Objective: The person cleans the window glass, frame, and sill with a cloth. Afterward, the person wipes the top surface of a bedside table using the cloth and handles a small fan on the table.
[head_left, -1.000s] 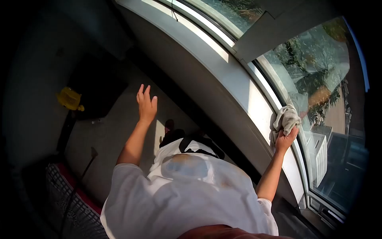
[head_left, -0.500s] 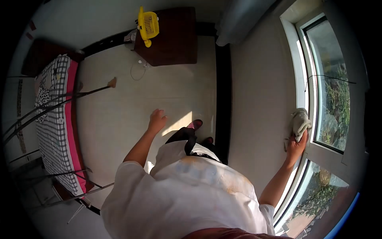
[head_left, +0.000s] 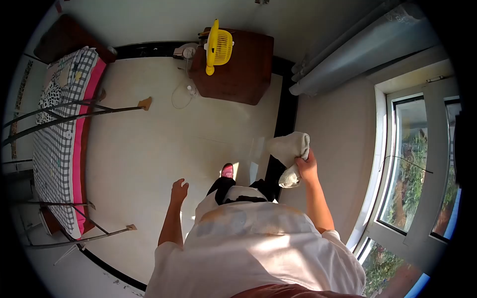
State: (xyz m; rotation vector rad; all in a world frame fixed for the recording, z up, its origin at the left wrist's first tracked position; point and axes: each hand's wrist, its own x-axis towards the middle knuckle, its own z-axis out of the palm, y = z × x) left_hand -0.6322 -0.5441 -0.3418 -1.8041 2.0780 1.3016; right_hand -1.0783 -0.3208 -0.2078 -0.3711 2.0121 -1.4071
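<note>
A pale cloth point(head_left: 290, 148) hangs folded from my right hand point(head_left: 308, 166), whose fingers are wrapped round its middle. The cloth is in front of my body, apart from the window point(head_left: 405, 169) on the right. Some of the gripping fingers are hidden by the cloth. My left hand point(head_left: 179, 191) is held out over the tiled floor point(head_left: 149, 164), fingers slightly bent and apart, with nothing in it. A red shoe point(head_left: 227, 171) shows on the floor between my hands.
A yellow fan point(head_left: 218, 48) stands on a dark wooden cabinet point(head_left: 236, 82). On the left is a bed with a checked cover point(head_left: 54, 164), and a dark metal frame point(head_left: 74, 115) reaches across it. A grey curtain point(head_left: 357, 52) hangs near the window.
My right hand has drawn the cloth away from the window frame to in front of my body. My view has turned, and my left hand sits lower in it.
</note>
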